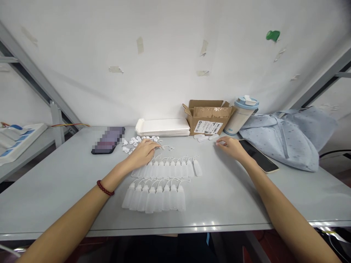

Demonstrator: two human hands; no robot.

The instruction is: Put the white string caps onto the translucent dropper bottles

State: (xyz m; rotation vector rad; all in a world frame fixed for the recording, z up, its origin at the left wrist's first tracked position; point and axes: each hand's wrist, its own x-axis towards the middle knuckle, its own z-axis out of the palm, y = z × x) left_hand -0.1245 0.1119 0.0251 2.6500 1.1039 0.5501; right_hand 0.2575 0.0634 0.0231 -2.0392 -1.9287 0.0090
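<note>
My left hand [145, 150] is over the table, its fingers together and closed at the tips on a small white strap cap [163, 147] with a looped end. Loose white caps [134, 140] are scattered just behind and left of it. My right hand [230, 147] has its fingers slightly bent and apart, with nothing visible in them. Near its fingertips lie a few small translucent bottles [203, 138]. In front of my left hand lies a row of translucent squeeze bottles [170, 170] with thin straps. Nearer the front edge is a second row of such bottles [159, 199].
A stack of white flat boxes [163, 127] and an open cardboard box [210, 122] stand against the wall. Right of them are a tumbler [241, 116], a dark phone [257, 156] and a light blue cloth bag [279, 138]. Another phone [108, 140] lies at the left.
</note>
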